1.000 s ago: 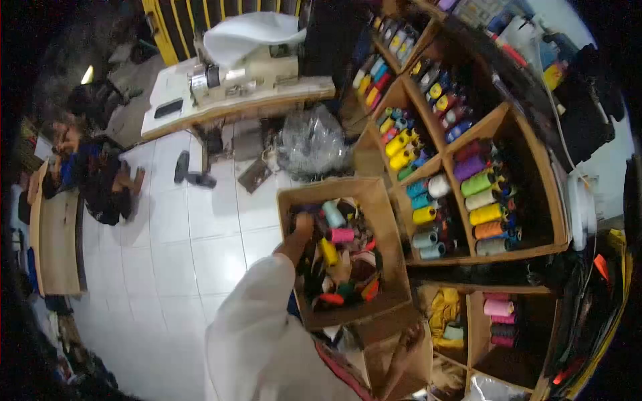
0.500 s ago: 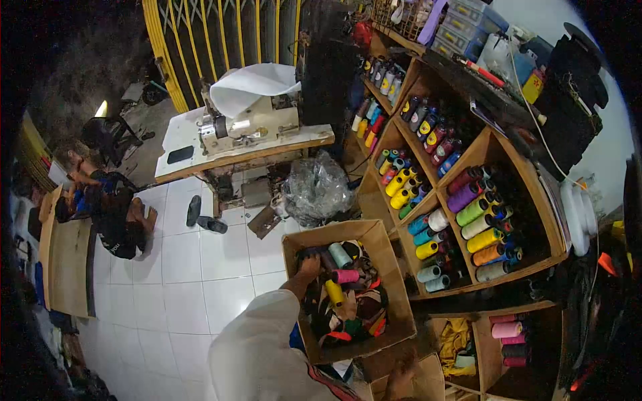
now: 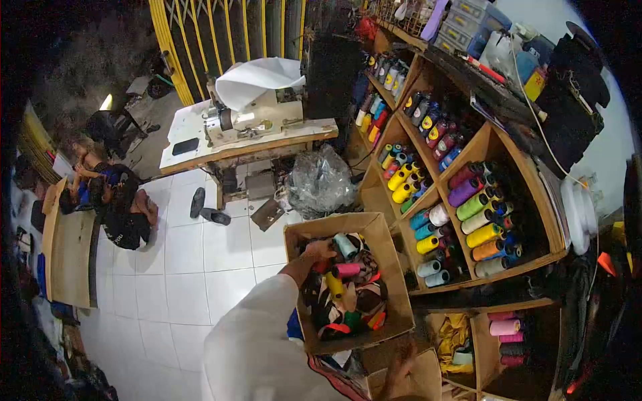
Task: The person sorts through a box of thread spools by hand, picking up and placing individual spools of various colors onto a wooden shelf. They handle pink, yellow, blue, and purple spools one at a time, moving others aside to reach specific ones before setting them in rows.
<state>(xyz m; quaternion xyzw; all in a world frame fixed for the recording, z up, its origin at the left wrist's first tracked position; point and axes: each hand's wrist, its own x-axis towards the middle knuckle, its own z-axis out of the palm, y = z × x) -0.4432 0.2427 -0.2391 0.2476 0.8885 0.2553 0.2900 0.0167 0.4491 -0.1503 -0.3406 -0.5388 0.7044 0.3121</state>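
My left hand (image 3: 318, 252) reaches into an open cardboard box (image 3: 396, 294), at its far left corner. Its fingers point down among the contents and are mostly hidden, so I cannot tell what they grip. Right beside them a pale blue-green thread spool (image 3: 345, 246) leans at an angle. Close below lie a pink thread spool (image 3: 347, 270) and a yellow thread spool (image 3: 334, 286), on a heap of dark and coloured fabric scraps (image 3: 366, 298). My right hand (image 3: 401, 366) is dim and blurred, low by the near side of the box, over a second cardboard box (image 3: 424, 381).
Wooden shelves (image 3: 461, 194) full of thread cones stand at the right. A sewing machine (image 3: 257, 120) sits on a table ahead, with a clear plastic bag (image 3: 322, 182) below. Sandals (image 3: 215, 216) lie on the tiled floor. Another person (image 3: 124, 210) crouches at the far left.
My left hand has shifted slightly up and right inside the box, towards the pale blue-green spool, which has tilted. The yellow spool sits more upright. My view has moved a little.
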